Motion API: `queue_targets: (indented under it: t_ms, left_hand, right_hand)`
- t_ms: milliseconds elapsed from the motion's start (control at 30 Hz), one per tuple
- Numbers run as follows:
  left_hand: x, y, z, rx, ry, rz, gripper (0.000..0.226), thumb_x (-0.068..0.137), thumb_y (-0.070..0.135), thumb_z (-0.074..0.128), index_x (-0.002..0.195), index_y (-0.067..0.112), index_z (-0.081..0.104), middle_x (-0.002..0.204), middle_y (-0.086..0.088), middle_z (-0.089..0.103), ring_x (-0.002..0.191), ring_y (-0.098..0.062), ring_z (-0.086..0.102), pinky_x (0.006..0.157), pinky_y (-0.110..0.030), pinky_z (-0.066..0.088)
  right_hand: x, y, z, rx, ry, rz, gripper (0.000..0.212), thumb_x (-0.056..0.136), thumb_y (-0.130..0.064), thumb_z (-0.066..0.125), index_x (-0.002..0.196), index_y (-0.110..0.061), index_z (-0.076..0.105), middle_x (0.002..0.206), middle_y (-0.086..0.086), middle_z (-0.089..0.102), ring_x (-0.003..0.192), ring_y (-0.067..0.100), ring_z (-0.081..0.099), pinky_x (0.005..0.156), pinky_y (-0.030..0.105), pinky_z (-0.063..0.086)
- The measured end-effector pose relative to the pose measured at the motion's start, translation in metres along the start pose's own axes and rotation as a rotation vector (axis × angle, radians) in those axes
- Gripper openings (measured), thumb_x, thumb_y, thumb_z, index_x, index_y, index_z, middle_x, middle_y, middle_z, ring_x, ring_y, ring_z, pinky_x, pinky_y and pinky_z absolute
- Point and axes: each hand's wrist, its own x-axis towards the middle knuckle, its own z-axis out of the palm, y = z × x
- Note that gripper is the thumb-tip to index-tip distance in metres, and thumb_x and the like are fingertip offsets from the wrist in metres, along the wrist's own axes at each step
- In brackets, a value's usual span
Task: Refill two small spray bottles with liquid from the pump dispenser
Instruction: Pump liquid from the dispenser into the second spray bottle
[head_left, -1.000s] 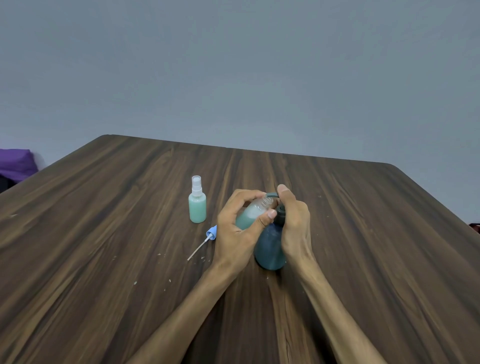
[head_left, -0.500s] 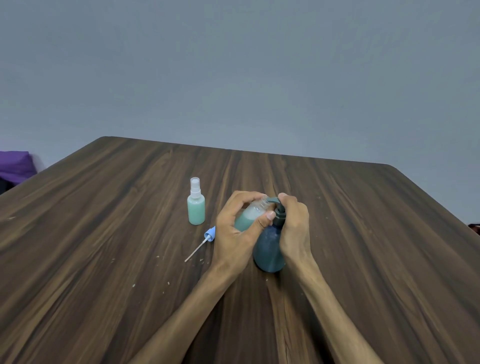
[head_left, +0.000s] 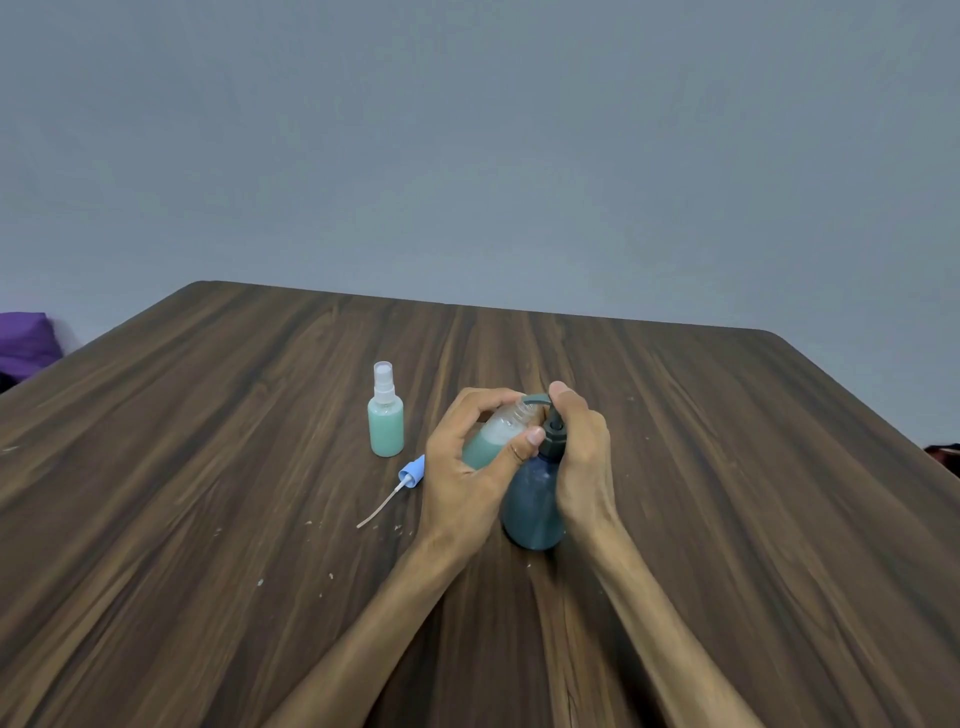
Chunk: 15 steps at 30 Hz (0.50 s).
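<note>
Both hands met over the middle of the counter (head_left: 727, 467). The left hand (head_left: 467, 467) was curled round an open small bottle (head_left: 493, 439), tilted with its bare threaded neck up against the spout of the pump dispenser (head_left: 535, 499); green liquid filled the lower part of that bottle. The right hand (head_left: 582, 452) wrapped the dispenser's dark neck from the right, with a fingertip resting on top of the pump head. The dispenser itself, a round dark blue bottle, stood upright on the counter between the two wrists. Just left of the left hand lay a blue spray cap (head_left: 413, 474) with its thin tube pointing toward the near left. Beyond it, a little farther back, stood a second small bottle (head_left: 386, 415), capped with a clear sprayer and nearly full of green liquid. A purple bundle (head_left: 26, 338) showed past the counter's far left edge.
</note>
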Motion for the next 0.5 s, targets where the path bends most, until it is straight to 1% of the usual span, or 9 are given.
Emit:
queue_targets:
  t_ms: [67,133,167,200,267,333,400,433,500]
  left_hand:
    - [-0.0003,0.0007,-0.0001,-0.002,0.001,-0.002,0.023,0.089,0.01,0.078,0.111,0.013,0.072,0.107,-0.003,0.072,0.105,-0.023,0.071,0.091,-0.026,0.056]
    - [-0.0002,0.0005,-0.0008,0.001,-0.005,-0.006,0.023,0.089,0.011,0.079,0.111,0.015,0.072,0.107,-0.003,0.072,0.106,-0.024,0.071,0.091,-0.027,0.056]
    - [-0.0003,-0.0001,-0.001,0.003,-0.003,-0.006,0.023,0.089,0.013,0.079,0.111,0.017,0.072,0.107,-0.003,0.072,0.106,-0.025,0.071,0.092,-0.03,0.057]
    - [-0.0004,-0.0003,-0.0009,0.005,0.003,-0.007,0.023,0.089,0.014,0.079,0.111,0.018,0.071,0.107,-0.004,0.072,0.105,-0.026,0.071,0.092,-0.032,0.058]
    - [0.0,0.0001,-0.0005,0.011,0.008,-0.008,0.023,0.09,0.016,0.079,0.111,0.019,0.071,0.107,-0.005,0.073,0.105,-0.026,0.072,0.091,-0.033,0.058]
    - [-0.0002,0.0007,-0.0001,0.006,0.005,-0.008,0.024,0.09,0.015,0.079,0.111,0.02,0.071,0.107,-0.004,0.073,0.104,-0.025,0.071,0.091,-0.03,0.057]
    - [-0.0002,0.0013,-0.0007,0.002,0.0,-0.006,0.024,0.089,0.013,0.079,0.11,0.022,0.071,0.107,-0.003,0.073,0.104,-0.024,0.072,0.091,-0.029,0.057]
    - [-0.0002,0.001,-0.0006,0.002,0.0,-0.006,0.024,0.089,0.013,0.079,0.11,0.021,0.071,0.107,-0.003,0.073,0.105,-0.024,0.072,0.091,-0.03,0.057]
    - [-0.0005,-0.0002,-0.0009,0.01,0.004,-0.011,0.024,0.09,0.014,0.079,0.112,0.02,0.071,0.107,-0.003,0.073,0.105,-0.025,0.071,0.091,-0.031,0.058]
  right_hand:
    - [0.0023,0.0001,-0.0001,-0.074,0.019,-0.018,0.047,0.086,-0.045,0.053,0.068,-0.002,0.058,0.058,0.01,0.062,0.058,0.022,0.06,0.06,0.04,0.048]
    - [0.0023,0.0044,-0.0001,-0.117,0.018,-0.09,0.051,0.083,-0.051,0.05,0.063,-0.005,0.059,0.059,0.016,0.06,0.06,0.027,0.059,0.058,0.046,0.047]
    - [0.0011,0.0047,-0.0005,-0.084,0.025,-0.077,0.051,0.083,-0.052,0.05,0.061,-0.007,0.061,0.061,0.019,0.06,0.062,0.029,0.059,0.058,0.046,0.048]
    - [-0.0002,0.0035,-0.0003,-0.052,0.018,-0.055,0.053,0.085,-0.051,0.051,0.062,-0.005,0.063,0.063,0.023,0.061,0.063,0.03,0.06,0.059,0.045,0.048]
    - [-0.0003,0.0044,-0.0006,-0.033,0.009,-0.053,0.058,0.09,-0.047,0.051,0.065,0.004,0.06,0.067,0.033,0.06,0.064,0.036,0.058,0.062,0.048,0.049]
    - [0.0011,0.0037,-0.0004,-0.104,0.038,-0.085,0.057,0.088,-0.048,0.049,0.063,0.002,0.056,0.064,0.031,0.059,0.061,0.044,0.055,0.059,0.054,0.048]
    - [0.001,0.0033,0.0009,-0.127,0.047,-0.106,0.056,0.085,-0.051,0.047,0.062,-0.001,0.055,0.062,0.03,0.058,0.063,0.052,0.053,0.057,0.059,0.046]
    - [0.001,0.0031,0.0004,-0.12,0.038,-0.095,0.057,0.085,-0.052,0.048,0.062,-0.001,0.055,0.061,0.029,0.057,0.062,0.05,0.053,0.057,0.058,0.047]
    - [0.0,0.0026,-0.0001,-0.092,0.008,-0.065,0.059,0.084,-0.055,0.05,0.06,-0.002,0.057,0.058,0.021,0.057,0.058,0.037,0.053,0.057,0.048,0.047]
